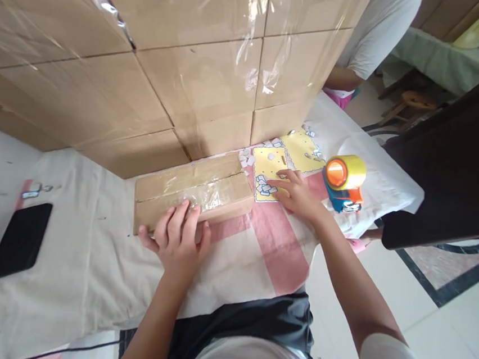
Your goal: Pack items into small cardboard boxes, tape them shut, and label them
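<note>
A long cardboard box (188,188), sealed along its seam with clear tape, lies on the cloth-covered table in front of me. My left hand (181,236) rests on its near edge, fingers spread over the top. To the right of the box, my right hand (295,195) reaches over a yellow printed sheet (269,162) with small white pieces on it. Its fingers are apart and near those pieces; I see nothing held. A second yellow sheet (301,150) lies just behind.
A wall of taped cartons (215,81) stands behind the box. At right is a tape dispenser (344,184) with a yellow roll. A black phone (20,242) lies at left. Beyond the cartons, another person's sleeve (378,37) shows. A dark panel (454,149) stands at right.
</note>
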Tool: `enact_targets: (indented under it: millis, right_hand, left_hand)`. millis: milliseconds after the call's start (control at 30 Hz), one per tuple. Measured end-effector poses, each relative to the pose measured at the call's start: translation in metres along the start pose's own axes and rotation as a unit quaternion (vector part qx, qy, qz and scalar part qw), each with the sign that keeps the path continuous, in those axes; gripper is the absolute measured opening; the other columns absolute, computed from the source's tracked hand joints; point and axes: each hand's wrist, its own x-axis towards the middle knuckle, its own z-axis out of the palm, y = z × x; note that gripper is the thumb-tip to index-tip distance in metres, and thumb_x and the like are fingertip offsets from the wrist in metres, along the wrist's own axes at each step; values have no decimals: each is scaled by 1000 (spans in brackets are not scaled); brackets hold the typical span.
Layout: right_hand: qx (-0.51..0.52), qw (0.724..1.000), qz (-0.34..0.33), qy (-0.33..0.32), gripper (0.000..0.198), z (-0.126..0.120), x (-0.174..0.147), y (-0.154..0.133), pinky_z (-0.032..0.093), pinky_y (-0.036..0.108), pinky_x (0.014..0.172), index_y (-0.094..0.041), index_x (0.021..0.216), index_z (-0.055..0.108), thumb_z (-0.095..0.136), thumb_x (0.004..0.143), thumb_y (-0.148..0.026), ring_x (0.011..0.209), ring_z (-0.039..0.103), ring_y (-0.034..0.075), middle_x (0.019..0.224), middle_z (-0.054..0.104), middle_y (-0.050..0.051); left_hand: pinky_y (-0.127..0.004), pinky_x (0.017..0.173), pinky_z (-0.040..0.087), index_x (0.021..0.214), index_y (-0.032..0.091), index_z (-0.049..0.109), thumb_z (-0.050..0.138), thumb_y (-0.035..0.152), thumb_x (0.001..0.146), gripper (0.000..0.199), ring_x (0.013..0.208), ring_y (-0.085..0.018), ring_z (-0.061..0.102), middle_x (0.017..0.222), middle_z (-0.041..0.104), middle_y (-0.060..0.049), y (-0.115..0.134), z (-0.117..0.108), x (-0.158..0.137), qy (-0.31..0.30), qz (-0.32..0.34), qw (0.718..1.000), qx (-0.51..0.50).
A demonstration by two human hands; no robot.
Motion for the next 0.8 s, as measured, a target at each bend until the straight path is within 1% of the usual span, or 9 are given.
enact_targets:
  millis: [33, 100, 167, 233, 367, 467, 600, 700, 800]
  right_hand:
    - [-10, 1000, -12, -18, 34, 0, 6, -1, 41, 59, 111, -28, 123, 77, 60, 94, -29, 131, 46, 38, 140, 55, 16]
    - [-28, 999, -28, -34, 29, 1, 16, -2, 41, 59, 111, -26, 116, 79, 63, 92, -29, 129, 45, 38, 137, 56, 16]
    - [-29, 998, -45, -28, 23, 5, 22, -1, 42, 57, 109, -24, 106, 80, 60, 94, -27, 126, 46, 36, 133, 59, 15]
    - [-18, 998, -54, -15, 22, 10, 24, 2, 42, 55, 108, -23, 101, 78, 56, 96, -25, 125, 47, 34, 130, 62, 14]
    - [9, 999, -52, -5, 19, 17, 21, 10, 40, 55, 108, -22, 106, 76, 61, 94, -25, 124, 46, 33, 129, 62, 13]
    - [27, 998, -59, -13, 20, 15, 15, 15, 36, 56, 112, -24, 110, 75, 65, 94, -30, 130, 42, 34, 135, 59, 12]
    - [21, 999, -25, -22, 25, 11, 10, 16, 33, 57, 113, -24, 116, 71, 65, 92, -26, 136, 38, 35, 145, 52, 12]
    - [28, 999, -5, -29, 17, 12, 10, 16, 33, 57, 111, -23, 109, 68, 64, 93, -26, 134, 39, 35, 142, 53, 13]
    - [36, 999, 2, -31, 9, 12, 11, 17, 35, 54, 108, -22, 101, 64, 64, 93, -26, 131, 41, 34, 134, 56, 12]
  left_hand:
    - [-56, 125, 7, 148, 27, 51, 70, 28, 85, 66, 133, -33, 52, 140, 66, -14, -1, 1, -1, -1, 1, 1000, -1]
    - [-59, 125, 8, 147, 27, 52, 71, 29, 85, 65, 134, -34, 50, 138, 66, -15, -1, 3, -1, 0, -2, 1000, -3]
    - [-61, 124, 9, 144, 28, 54, 71, 30, 83, 63, 132, -34, 51, 138, 66, -15, -1, 5, -2, 4, -11, 1000, -1]
    - [-64, 123, 10, 139, 29, 56, 71, 31, 82, 60, 130, -35, 51, 138, 65, -15, -2, 8, -3, 9, -20, 1000, 6]
    - [-66, 121, 11, 130, 26, 61, 74, 36, 76, 57, 127, -36, 51, 132, 68, -15, -4, 16, -5, 50, -17, 999, 9]
    - [-67, 120, 12, 126, 26, 63, 75, 38, 73, 56, 124, -36, 51, 127, 69, -15, -4, 19, -5, 68, -22, 997, 0]
    - [-67, 119, 14, 129, 26, 61, 77, 36, 72, 59, 122, -36, 51, 124, 69, -15, -1, 18, -2, 71, -22, 997, 6]
    - [-67, 118, 16, 131, 26, 60, 77, 35, 72, 62, 122, -36, 50, 123, 68, -16, 1, 17, 0, 71, -18, 997, 7]
    - [-68, 118, 14, 131, 26, 59, 76, 36, 72, 63, 122, -36, 49, 123, 67, -16, 2, 15, 1, 65, -13, 998, 10]
